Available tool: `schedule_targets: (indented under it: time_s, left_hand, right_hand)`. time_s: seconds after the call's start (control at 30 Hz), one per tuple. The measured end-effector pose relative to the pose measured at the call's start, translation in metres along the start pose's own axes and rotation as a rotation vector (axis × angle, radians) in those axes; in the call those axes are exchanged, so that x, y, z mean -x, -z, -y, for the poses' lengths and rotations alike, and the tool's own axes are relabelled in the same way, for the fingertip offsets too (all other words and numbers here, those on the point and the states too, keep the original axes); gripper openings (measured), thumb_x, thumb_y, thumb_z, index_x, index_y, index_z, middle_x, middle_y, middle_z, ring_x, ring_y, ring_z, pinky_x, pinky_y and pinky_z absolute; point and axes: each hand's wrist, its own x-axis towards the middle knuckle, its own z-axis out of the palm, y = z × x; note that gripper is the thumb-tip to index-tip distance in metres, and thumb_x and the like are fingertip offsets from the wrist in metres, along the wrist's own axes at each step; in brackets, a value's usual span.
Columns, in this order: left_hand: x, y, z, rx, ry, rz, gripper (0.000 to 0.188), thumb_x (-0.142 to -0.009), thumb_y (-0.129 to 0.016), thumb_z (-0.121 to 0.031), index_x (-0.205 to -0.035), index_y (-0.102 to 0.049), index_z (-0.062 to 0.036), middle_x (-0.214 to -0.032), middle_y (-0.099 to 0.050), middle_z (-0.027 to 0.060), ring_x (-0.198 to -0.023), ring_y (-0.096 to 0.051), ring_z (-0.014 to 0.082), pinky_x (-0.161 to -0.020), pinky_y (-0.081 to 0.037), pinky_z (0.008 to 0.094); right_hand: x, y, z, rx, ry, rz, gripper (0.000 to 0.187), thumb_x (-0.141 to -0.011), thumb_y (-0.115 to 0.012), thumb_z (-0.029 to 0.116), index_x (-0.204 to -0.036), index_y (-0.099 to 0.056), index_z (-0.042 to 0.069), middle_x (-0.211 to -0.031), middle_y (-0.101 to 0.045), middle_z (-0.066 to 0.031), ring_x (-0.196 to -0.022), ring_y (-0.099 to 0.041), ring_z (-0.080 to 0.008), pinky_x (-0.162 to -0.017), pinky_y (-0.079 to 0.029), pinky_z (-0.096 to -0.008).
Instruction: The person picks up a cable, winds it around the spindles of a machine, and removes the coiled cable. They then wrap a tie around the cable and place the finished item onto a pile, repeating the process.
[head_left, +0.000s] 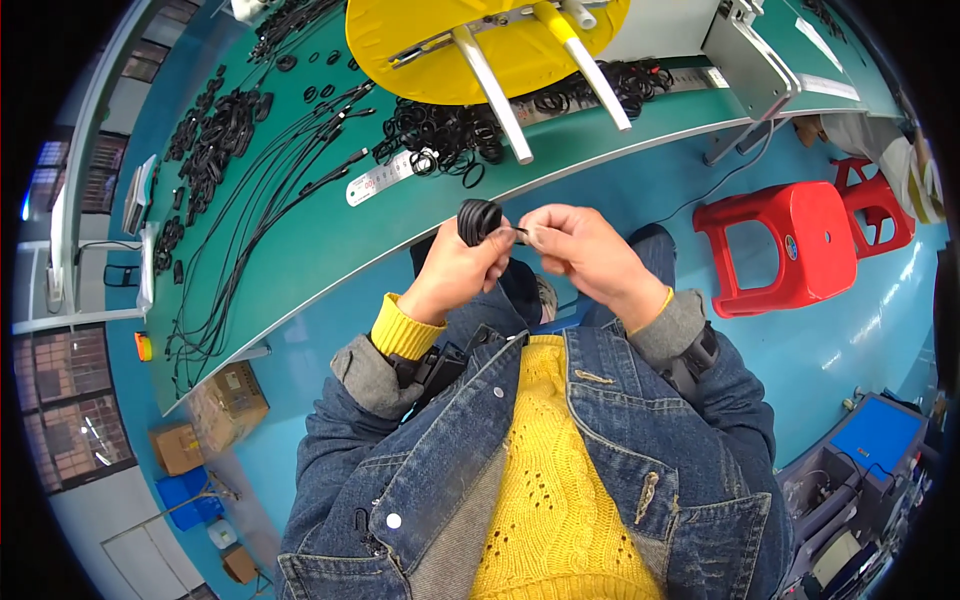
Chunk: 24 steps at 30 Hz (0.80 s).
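Note:
A coiled black cable (479,221) is gripped in my left hand (462,266), which is closed around the lower part of the bundle. Close beside it, my right hand (590,255) pinches a thin black piece near the coil; whether this is a cable end or a tie is too small to tell. Both hands are in front of my body, just off the near edge of the green table (300,270). On the table beyond them lies a tangle of black rings and loops (440,135), next to a metal ruler (385,180).
Long loose black cables (250,215) stretch along the table's left part, with a heap of coiled cables (215,140) beyond. A yellow round machine part with metal rods (490,95) overhangs the table. Red stools (800,245) stand at right; cardboard boxes (228,405) sit at lower left.

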Motion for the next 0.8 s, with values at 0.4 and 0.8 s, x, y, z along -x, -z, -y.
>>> schedule_targets:
  time_s: [0.4,0.8]
  left_hand:
    - [0.003,-0.02,0.0,-0.282,-0.018,0.147,0.014,-0.087,-0.059,-0.014,-0.09,-0.058,-0.0014,-0.067,-0.055,0.0013,-0.056,-0.05,0.0069,-0.049,-0.041,0.0217]
    - [0.006,-0.035,-0.007,-0.775,-0.117,0.091,0.042,-0.077,-0.065,-0.009,-0.114,-0.049,0.0019,-0.087,-0.061,0.0077,-0.08,-0.057,0.0147,-0.071,-0.047,0.0288]
  right_hand:
    - [0.03,0.01,0.033,0.398,-0.077,-0.062,0.027,-0.081,-0.064,0.01,-0.106,-0.056,0.002,-0.07,-0.06,-0.0053,-0.058,-0.057,-0.0087,-0.051,-0.047,-0.0244]
    - [0.011,-0.025,0.047,1.487,0.263,0.07,0.06,-0.056,-0.079,0.013,-0.105,-0.045,0.004,-0.083,-0.059,-0.0135,-0.084,-0.059,-0.0326,-0.068,-0.046,-0.0368]
